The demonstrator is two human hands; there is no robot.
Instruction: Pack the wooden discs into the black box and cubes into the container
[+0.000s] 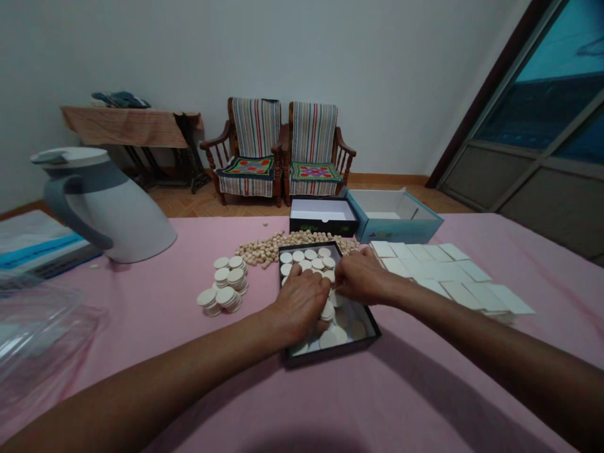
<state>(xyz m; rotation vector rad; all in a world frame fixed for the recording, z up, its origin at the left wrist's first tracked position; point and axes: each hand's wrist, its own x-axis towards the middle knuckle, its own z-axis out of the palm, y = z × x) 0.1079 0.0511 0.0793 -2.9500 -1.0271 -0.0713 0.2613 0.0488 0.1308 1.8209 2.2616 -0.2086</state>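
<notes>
A shallow black-rimmed box [370, 335] lies in front of me, with round pale wooden discs [333, 338] in rows at its far end and loose at its near end. Over the box's middle, my left hand [302, 303] is closed, its fingers curled round some discs that it largely covers. My right hand [361, 275] is closed at the box's right side, fingers pinched together at a pale disc [335, 298]; its fingertips are partly hidden. Left of the box stand several short stacks of the same discs [227, 296].
Small wooden beads [264, 250] are heaped behind the box. Square white pieces [443, 272] lie in rows at right. Behind stand a black box [323, 224] and a light-blue box [401, 231]. A white-grey jug [127, 214] and clear plastic container [38, 333] are at left on the pink cloth [226, 384].
</notes>
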